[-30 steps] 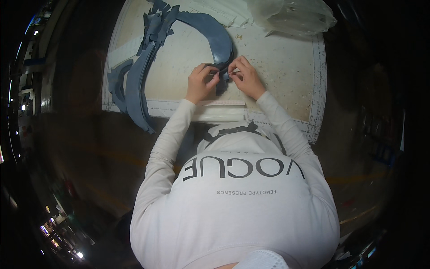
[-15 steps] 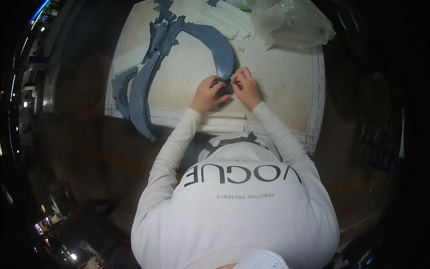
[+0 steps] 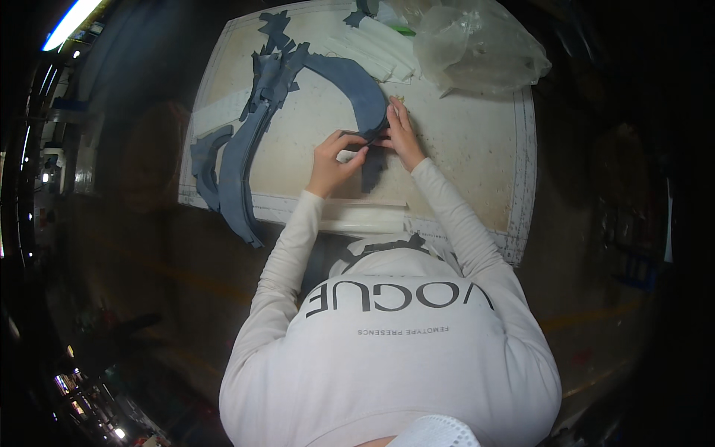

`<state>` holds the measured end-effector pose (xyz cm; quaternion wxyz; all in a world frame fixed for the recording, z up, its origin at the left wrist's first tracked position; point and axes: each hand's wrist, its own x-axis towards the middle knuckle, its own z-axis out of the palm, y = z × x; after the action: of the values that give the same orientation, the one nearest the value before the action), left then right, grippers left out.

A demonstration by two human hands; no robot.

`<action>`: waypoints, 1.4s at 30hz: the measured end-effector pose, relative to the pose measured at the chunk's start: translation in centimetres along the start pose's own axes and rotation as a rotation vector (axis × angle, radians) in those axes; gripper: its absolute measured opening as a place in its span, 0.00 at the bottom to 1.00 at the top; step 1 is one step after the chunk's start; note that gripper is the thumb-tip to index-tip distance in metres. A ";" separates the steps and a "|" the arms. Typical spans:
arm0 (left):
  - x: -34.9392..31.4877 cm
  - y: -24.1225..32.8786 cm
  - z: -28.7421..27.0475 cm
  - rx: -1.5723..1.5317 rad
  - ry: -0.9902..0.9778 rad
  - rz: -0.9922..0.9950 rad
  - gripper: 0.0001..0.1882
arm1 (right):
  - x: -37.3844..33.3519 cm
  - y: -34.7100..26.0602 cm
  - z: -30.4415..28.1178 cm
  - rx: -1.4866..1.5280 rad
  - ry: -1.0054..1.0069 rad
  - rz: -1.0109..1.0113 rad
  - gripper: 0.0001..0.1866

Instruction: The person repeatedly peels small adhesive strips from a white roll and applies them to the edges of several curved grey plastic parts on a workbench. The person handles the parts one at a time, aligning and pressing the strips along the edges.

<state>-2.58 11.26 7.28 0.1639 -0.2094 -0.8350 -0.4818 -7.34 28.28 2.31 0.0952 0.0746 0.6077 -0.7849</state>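
Observation:
A long curved strip of blue-grey fabric lies on the table, its near end between my two hands. My left hand pinches that near end, thumb and forefinger meeting at the edge. On the other side my right hand grips the same end, thumb below and longer fingers stretched up along its right edge. Beneath the hands lies a small darker blue-grey fabric piece, partly hidden by my fingers. My fingertips hide exactly where the layers meet.
To the left is a pile of blue-grey strips and scraps, with long ends hanging over the table's front edge. White folded strips and a clear plastic bag sit at the back. A pale flat strip lies near the front edge.
My hands have shifted slightly left, and my right fingers have straightened along the strip's edge. The darker piece, earlier bunched between my hands, now lies spread below them.

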 end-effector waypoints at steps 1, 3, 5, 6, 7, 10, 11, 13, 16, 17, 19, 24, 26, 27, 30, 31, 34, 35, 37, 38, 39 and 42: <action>-0.1 0.6 -0.1 -0.029 0.005 -0.031 0.07 | 1.0 0.1 0.7 -0.175 0.025 -0.109 0.28; -0.5 1.3 -0.4 -0.078 0.014 -0.077 0.07 | 1.6 0.5 1.0 -0.466 0.047 -0.347 0.32; -0.7 0.9 -1.3 -0.015 0.018 -0.135 0.07 | 1.6 0.2 -0.1 -0.652 -0.020 -0.426 0.30; -1.0 0.4 -1.9 0.019 0.016 -0.150 0.07 | 1.4 0.0 -0.9 -0.755 -0.042 -0.394 0.30; -1.3 -0.2 -2.6 0.052 -0.073 -0.208 0.08 | 0.7 0.0 -1.6 -0.784 0.029 -0.528 0.28; -3.8 -1.3 -3.4 0.122 -0.493 -0.457 0.10 | -1.6 -1.4 -6.4 -0.727 -0.088 -0.533 0.30; -4.8 -1.5 -3.3 0.094 -0.636 -0.485 0.11 | -2.7 -1.6 -8.3 -0.740 -0.081 -0.452 0.30; -6.7 -1.3 -2.7 0.061 -0.679 -0.377 0.12 | -4.8 -2.0 -12.3 -0.670 -0.072 -0.373 0.30; -8.1 -0.8 -1.8 0.057 -0.761 -0.372 0.14 | -7.5 -1.8 -17.8 -0.438 -0.110 -0.328 0.31; -8.2 -0.5 -1.6 0.063 -0.782 -0.364 0.14 | -8.5 -1.9 -19.4 -0.532 -0.060 -0.243 0.31; -7.9 -0.1 -1.4 0.013 -0.773 -0.387 0.13 | -10.0 -2.1 -21.2 -0.721 0.070 -0.047 0.31; -5.5 0.8 -1.4 -0.086 -0.566 -0.461 0.10 | -11.6 -4.6 -18.4 -1.157 0.281 -0.372 0.24; -4.2 1.2 -1.3 -0.084 -0.581 -0.414 0.11 | -11.6 -5.4 -15.1 -0.842 0.125 -0.395 0.23; -3.7 1.5 -1.3 -0.100 -0.590 -0.402 0.11 | -11.5 -5.5 -13.2 -0.909 0.030 -0.430 0.21; -2.3 2.1 -1.5 -0.147 -0.635 -0.413 0.10 | -11.1 -5.1 -8.4 -0.874 -0.239 -0.608 0.18; -2.0 2.2 -1.6 -0.160 -0.652 -0.426 0.10 | -10.9 -5.1 -7.5 -0.837 -0.257 -0.485 0.17; -1.8 2.7 -1.9 -0.133 -0.638 -0.422 0.12 | -10.3 -4.6 -5.9 -0.750 -0.290 -0.202 0.14; -2.0 2.8 -1.9 -0.170 -0.624 -0.451 0.11 | -10.1 -4.5 -5.7 -0.745 -0.284 -0.162 0.13; -2.3 2.8 -1.9 -0.246 -0.598 -0.507 0.08 | -9.9 -4.4 -5.6 -0.754 -0.284 -0.092 0.12; -2.5 2.8 -1.9 -0.253 -0.595 -0.538 0.08 | -9.8 -4.3 -5.6 -0.767 -0.290 -0.062 0.11; -2.6 2.7 -2.0 -0.261 -0.591 -0.568 0.08 | -9.8 -4.3 -5.6 -0.780 -0.284 -0.036 0.11; -2.8 2.5 -1.9 -0.246 -0.582 -0.590 0.08 | -10.0 -4.1 -5.1 -0.682 -0.243 -0.355 0.08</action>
<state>1.21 10.16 8.74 -0.2494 -0.1066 -0.8068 -0.5249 1.36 34.82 7.16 0.0486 -0.1605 0.8212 -0.5455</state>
